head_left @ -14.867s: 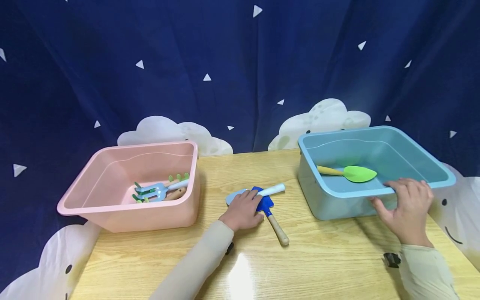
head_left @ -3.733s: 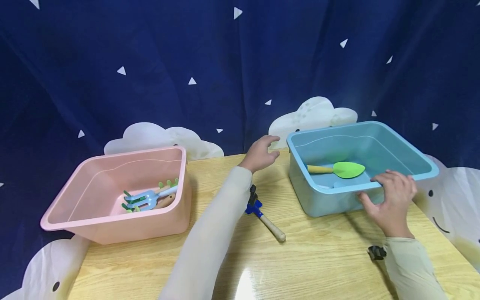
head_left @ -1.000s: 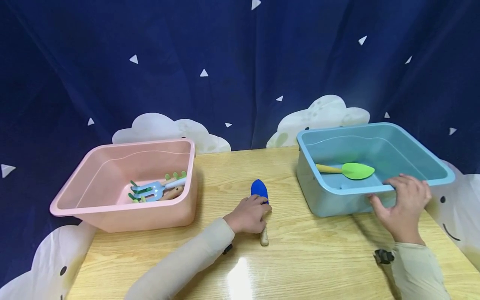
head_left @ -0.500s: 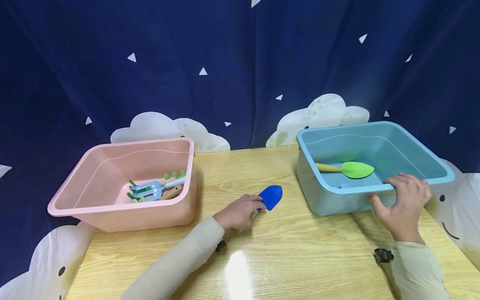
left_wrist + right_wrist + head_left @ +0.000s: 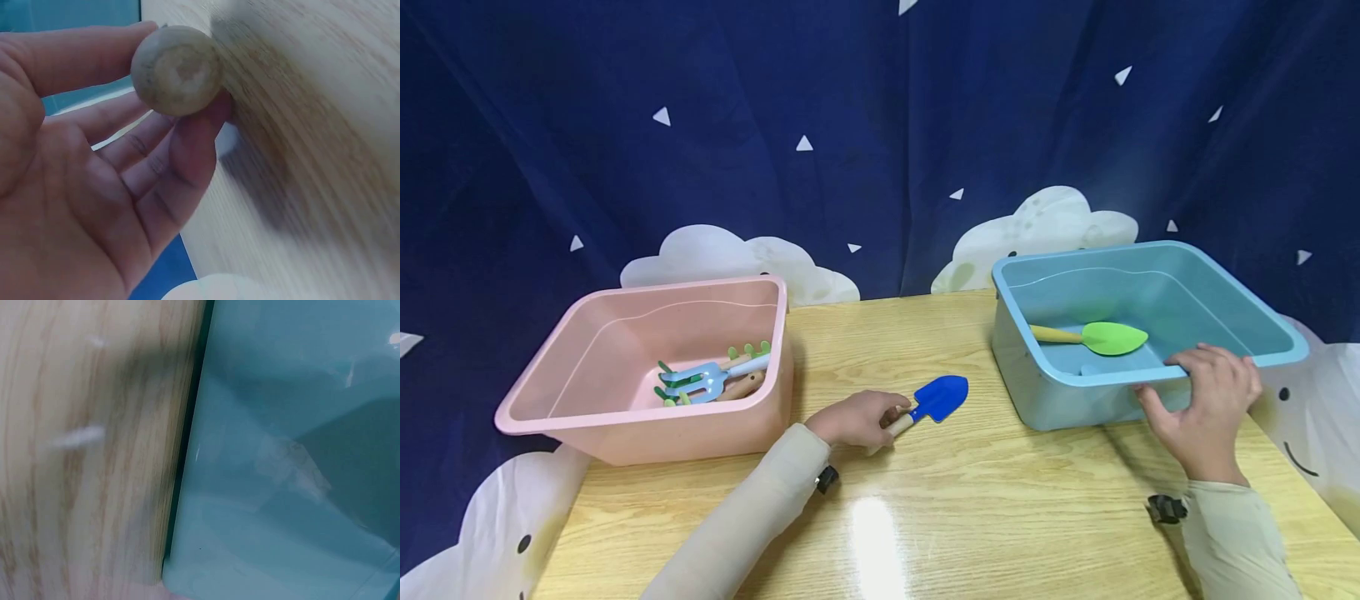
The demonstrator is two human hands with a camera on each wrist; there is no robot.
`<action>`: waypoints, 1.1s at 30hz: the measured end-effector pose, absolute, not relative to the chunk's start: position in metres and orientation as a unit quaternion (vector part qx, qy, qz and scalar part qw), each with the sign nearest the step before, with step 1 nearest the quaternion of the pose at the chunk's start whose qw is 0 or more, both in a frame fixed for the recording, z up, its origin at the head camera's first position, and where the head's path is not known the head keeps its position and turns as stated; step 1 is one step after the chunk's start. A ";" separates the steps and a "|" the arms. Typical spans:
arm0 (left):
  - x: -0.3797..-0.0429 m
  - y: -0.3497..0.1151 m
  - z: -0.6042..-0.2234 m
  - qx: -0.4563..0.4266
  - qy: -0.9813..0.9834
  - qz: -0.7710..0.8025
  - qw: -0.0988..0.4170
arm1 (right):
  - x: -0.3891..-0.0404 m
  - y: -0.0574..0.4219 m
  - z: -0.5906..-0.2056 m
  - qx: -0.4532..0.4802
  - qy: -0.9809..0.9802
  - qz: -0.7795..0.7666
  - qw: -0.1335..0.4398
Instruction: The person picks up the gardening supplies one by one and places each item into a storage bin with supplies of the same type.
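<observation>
My left hand pinches the wooden handle of a small blue hand trowel, whose blade points right and lies low over the table. In the left wrist view the round handle end sits between thumb and fingers. My right hand grips the near rim of the blue tub, fingers over the edge and thumb outside. Inside that tub lies a green trowel with a yellow handle; a pale blue piece shows beside it, mostly hidden by the wall. The right wrist view shows the tub's outer wall.
A pink tub stands at the left with a light blue hand fork, green-tined rakes and wooden handles in it. The wooden table runs between the tubs, and a dark blue curtain hangs behind.
The light blue tool has gone from the table; a pale blue piece shows in the blue tub. The blue trowel has swung its blade rightward in my left hand. My right hand stays on the rim.
</observation>
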State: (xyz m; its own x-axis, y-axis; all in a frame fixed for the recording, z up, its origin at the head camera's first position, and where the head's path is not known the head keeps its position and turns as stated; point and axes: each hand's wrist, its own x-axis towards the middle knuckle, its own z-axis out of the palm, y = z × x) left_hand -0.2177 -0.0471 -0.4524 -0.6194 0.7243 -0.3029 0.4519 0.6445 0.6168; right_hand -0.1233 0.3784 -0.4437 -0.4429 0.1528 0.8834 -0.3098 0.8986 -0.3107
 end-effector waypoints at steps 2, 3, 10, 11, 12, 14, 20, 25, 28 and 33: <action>-0.219 -0.049 -0.453 0.337 0.862 0.255 0.280 | -0.123 0.379 -0.444 0.047 -0.821 0.221 0.524; -0.220 -0.049 -0.453 0.336 0.861 0.256 0.282 | -0.123 0.379 -0.445 0.047 -0.822 0.221 0.523; -0.226 -0.053 -0.452 0.330 0.860 0.256 0.292 | -0.124 0.377 -0.445 0.047 -0.821 0.222 0.523; -0.226 -0.053 -0.452 0.329 0.861 0.252 0.296 | -0.124 0.376 -0.445 0.047 -0.821 0.222 0.523; -0.226 -0.054 -0.451 0.330 0.860 0.248 0.300 | -0.124 0.376 -0.445 0.047 -0.821 0.223 0.523; -0.225 -0.055 -0.451 0.325 0.863 0.234 0.308 | -0.124 0.375 -0.444 0.046 -0.821 0.224 0.523; -0.216 -0.058 -0.449 0.306 0.877 0.192 0.316 | -0.124 0.376 -0.442 0.043 -0.826 0.226 0.515; -0.220 -0.055 -0.451 0.322 0.882 0.205 0.275 | -0.125 0.379 -0.443 0.040 -0.829 0.223 0.512; -0.226 -0.051 -0.453 0.319 0.877 0.229 0.279 | -0.124 0.378 -0.442 0.040 -0.827 0.222 0.515; -0.233 -0.044 -0.455 0.318 0.855 0.261 0.315 | -0.123 0.375 -0.439 0.041 -0.822 0.225 0.522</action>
State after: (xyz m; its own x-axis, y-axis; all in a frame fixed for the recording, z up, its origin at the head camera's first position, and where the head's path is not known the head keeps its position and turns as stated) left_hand -0.2330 -0.0443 -0.4551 -0.6000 0.7077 -0.3731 0.3788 0.6620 0.6467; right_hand -0.1229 0.3748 -0.4393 -0.4527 0.1676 0.8758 -0.3019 0.8953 -0.3274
